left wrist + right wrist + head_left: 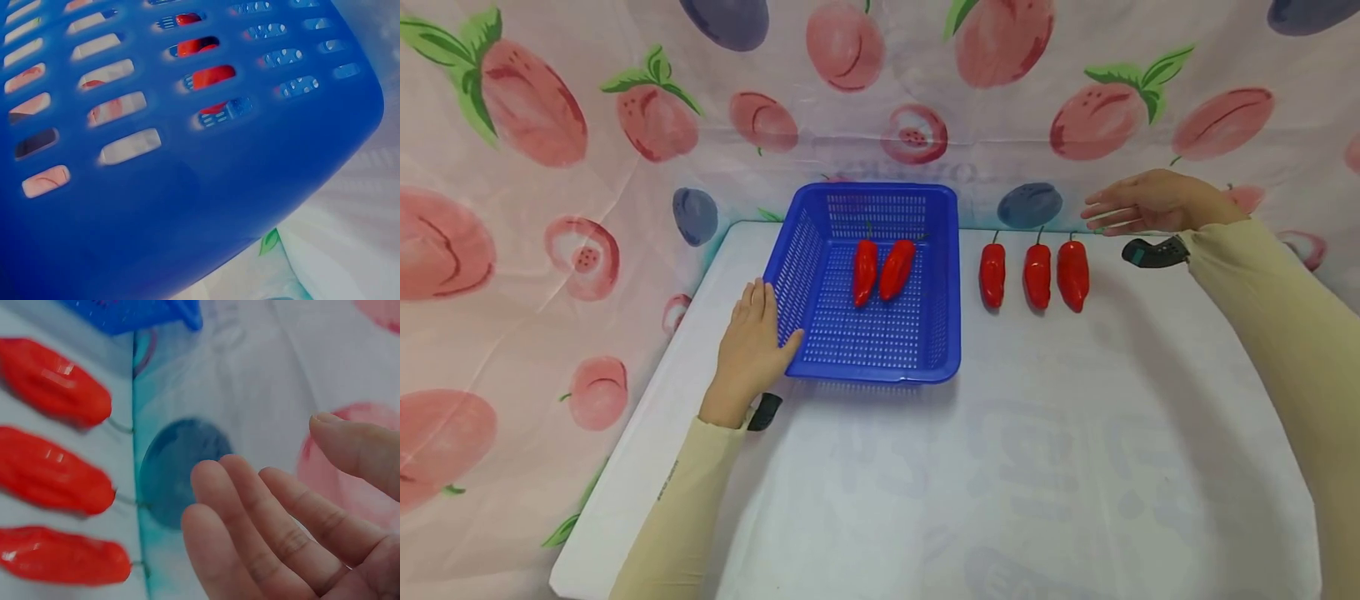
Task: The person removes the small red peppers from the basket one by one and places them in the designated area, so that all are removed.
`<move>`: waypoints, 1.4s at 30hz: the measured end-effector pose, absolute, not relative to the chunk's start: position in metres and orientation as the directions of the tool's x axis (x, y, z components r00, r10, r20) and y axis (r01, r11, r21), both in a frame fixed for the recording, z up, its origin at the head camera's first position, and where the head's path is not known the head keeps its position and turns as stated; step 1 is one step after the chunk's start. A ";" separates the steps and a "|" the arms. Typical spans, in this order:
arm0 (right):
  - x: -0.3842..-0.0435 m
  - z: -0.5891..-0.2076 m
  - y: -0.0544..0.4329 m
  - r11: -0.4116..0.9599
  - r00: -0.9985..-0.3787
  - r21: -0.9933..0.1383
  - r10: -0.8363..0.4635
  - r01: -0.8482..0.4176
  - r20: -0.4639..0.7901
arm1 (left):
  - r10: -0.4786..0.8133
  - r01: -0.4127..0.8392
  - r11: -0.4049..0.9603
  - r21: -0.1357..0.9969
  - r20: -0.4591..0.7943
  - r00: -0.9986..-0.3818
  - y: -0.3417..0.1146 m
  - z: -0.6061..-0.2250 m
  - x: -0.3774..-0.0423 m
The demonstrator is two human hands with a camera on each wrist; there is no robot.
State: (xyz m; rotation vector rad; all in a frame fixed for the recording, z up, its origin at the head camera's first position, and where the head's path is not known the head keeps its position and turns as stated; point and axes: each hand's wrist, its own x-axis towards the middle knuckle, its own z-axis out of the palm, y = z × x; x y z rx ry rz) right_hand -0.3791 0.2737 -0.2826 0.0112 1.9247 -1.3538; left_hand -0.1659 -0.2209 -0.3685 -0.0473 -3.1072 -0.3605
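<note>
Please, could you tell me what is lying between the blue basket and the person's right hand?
In the head view, three red peppers lie side by side on the white tabletop between the blue basket and the right hand.

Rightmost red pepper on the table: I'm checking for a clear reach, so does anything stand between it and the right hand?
Nothing visible stands between the right hand and the rightmost red pepper. The middle table pepper lies on its other side, toward the blue basket.

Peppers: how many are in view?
5: two peppers in the basket, three more peppers in a row on the table, right of the basket. None appears hidden.
</note>
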 end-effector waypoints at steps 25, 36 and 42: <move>-0.373 -0.240 0.137 0.639 -0.737 -0.763 -0.468 0.098 -0.487 | 0.032 0.038 0.971 0.237 0.032 -0.999 -0.224 -0.369 -0.166; -0.374 -0.253 0.091 0.642 -0.716 -0.755 -0.465 0.132 -0.521 | 0.031 0.033 0.970 0.242 0.012 -0.999 -0.222 -0.367 -0.165; -0.372 -0.266 0.072 0.586 -0.711 -0.791 -0.480 0.176 -0.514 | 0.028 0.030 0.969 0.244 0.009 -1.000 -0.222 -0.368 -0.165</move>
